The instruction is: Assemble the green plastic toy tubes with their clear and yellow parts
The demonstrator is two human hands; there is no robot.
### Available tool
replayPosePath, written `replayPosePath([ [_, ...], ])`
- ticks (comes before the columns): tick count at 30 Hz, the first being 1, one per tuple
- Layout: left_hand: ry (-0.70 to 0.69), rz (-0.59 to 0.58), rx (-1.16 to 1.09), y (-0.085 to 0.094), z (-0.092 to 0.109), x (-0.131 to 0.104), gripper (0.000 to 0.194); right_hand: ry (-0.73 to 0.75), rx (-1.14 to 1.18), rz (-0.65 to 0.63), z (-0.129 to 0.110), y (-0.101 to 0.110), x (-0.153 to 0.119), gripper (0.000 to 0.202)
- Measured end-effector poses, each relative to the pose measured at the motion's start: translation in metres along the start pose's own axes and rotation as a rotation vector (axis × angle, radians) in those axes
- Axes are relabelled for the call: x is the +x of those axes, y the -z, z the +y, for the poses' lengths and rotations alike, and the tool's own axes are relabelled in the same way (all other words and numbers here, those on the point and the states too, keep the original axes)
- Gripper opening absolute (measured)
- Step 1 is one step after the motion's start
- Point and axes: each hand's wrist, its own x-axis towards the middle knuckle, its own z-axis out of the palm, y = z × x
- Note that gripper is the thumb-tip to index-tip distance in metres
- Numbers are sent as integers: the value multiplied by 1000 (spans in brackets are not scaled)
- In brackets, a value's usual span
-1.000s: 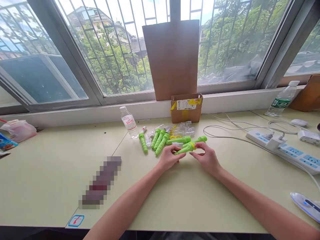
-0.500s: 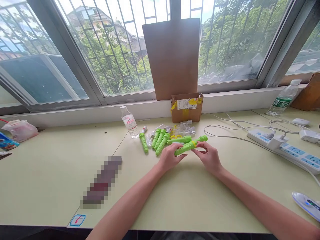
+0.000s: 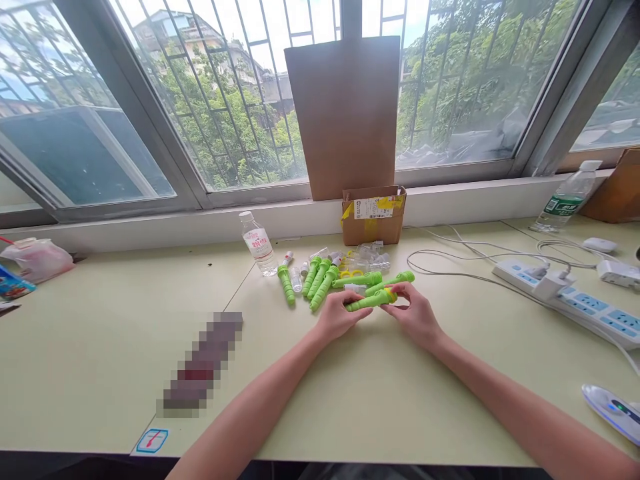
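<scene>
A green ribbed tube (image 3: 371, 301) lies nearly level between my hands, a yellow ring (image 3: 392, 294) round its right end. The fingers of my left hand (image 3: 340, 315) close on the tube's left end. At the ringed end, my right hand (image 3: 414, 315) pinches with thumb and fingers. Just behind them lie more green tubes (image 3: 357, 280), several others (image 3: 324, 288) resting to the left. Clear plastic pieces (image 3: 370, 257) and loose yellow rings (image 3: 353, 273) are heaped beyond.
A water bottle (image 3: 259, 245) stands behind the pile at left, a small cardboard box (image 3: 373, 227) behind it. A power strip (image 3: 590, 303) with cables is at right. A blurred dark object (image 3: 205, 363) lies left of my left forearm.
The held tube has tipped slightly flatter and lower at its ringed end. My right fingers have shifted round the yellow ring.
</scene>
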Motion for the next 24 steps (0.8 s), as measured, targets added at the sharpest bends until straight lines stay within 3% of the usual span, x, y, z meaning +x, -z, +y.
replayPosePath([
  [5, 147, -45, -144, 2, 4, 1, 34, 25, -26, 30, 1, -1, -1, 34],
  [9, 171, -56, -176, 2, 5, 2, 35, 20, -44, 51, -1, -1, -1, 34],
  [17, -174, 116, 179, 1, -2, 4, 32, -25, -39, 93, 6, 0, 2, 35],
  [20, -207, 96, 203, 2, -2, 4, 24, -24, -32, 83, 6, 0, 2, 36],
  [24, -152, 102, 142, 2, -1, 4, 24, 12, -42, 56, 2, 0, 0, 35],
])
